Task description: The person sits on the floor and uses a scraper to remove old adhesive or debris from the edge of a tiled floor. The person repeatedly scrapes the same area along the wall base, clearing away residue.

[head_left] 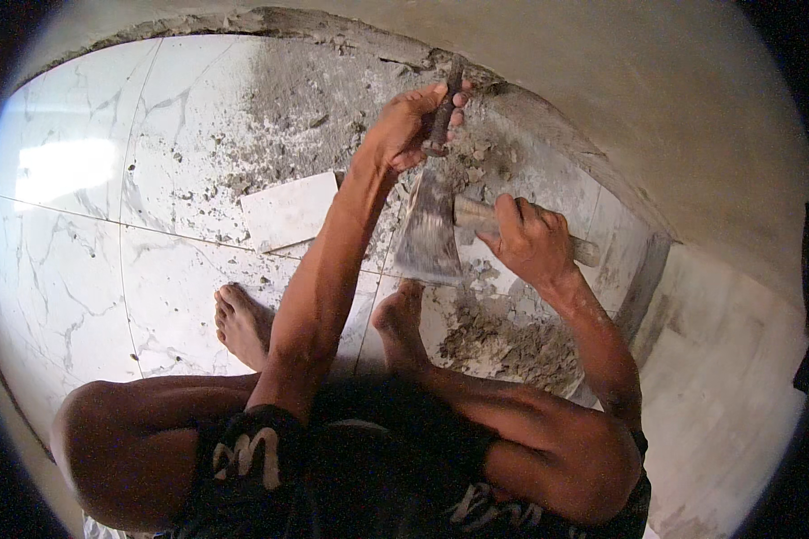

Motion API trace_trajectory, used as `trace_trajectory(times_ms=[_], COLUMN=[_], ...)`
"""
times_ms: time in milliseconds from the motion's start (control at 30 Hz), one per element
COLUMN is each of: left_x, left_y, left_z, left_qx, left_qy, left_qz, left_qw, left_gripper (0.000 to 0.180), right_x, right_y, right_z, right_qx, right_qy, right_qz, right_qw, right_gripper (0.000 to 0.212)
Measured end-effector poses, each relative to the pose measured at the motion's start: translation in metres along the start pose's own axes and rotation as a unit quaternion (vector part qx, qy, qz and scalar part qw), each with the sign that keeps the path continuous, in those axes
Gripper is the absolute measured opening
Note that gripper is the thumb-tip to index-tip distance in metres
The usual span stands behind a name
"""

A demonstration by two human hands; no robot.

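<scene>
Upper centre, the chisel [444,112] stands in the left fingers [458,118], near the foot of the wall [656,99]. Below it sits the axe [430,235], its handle running right through the right fingers [509,217]. Left of centre, a tile piece [288,212] lies on the floor [63,287]; a rubble heap [517,350] lies lower right of centre, below the axe.

Floor tiles [72,301]: white with grey veining, thin dark joints
Tile piece [289,212]: plain off-white
Chisel [446,112]: dark rusty brown
Axe head [430,232]: mottled grey
Axe handle [474,216]: pale greyish tan
Rubble [512,352]: grey-brown, speckled paler
Wall [683,117]: muted beige
Clothing [368,490]: black with pale script-like markings
</scene>
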State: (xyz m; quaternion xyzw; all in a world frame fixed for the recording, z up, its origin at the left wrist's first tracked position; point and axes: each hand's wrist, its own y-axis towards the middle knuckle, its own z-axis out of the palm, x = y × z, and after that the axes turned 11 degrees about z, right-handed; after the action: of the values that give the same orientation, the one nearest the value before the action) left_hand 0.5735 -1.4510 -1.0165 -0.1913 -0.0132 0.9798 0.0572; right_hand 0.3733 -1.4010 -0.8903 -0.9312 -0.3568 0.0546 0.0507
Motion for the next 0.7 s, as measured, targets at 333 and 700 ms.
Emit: trace_trajectory(times_ms=[333, 700], left_x=[0.002, -0.009], left_y=[-0.019, -0.008], left_z=[-0.008, -0.012], left_qx=[0.005, 0.016], left_qy=[-0.045, -0.050], left_qz=[0.025, 0.028], left_qw=[0.999, 0.998], left_gripper=[0.037, 0.032], right_x=[-0.001, 0.011], right_y=[-0.004, 0.003], right_z=[0.005, -0.004], right_qx=[0.007, 0.023], right_qy=[0.013, -0.003], right_qz=[0.029, -0.003], right_qw=[0.999, 1.000], right_gripper=[0.042, 0.041])
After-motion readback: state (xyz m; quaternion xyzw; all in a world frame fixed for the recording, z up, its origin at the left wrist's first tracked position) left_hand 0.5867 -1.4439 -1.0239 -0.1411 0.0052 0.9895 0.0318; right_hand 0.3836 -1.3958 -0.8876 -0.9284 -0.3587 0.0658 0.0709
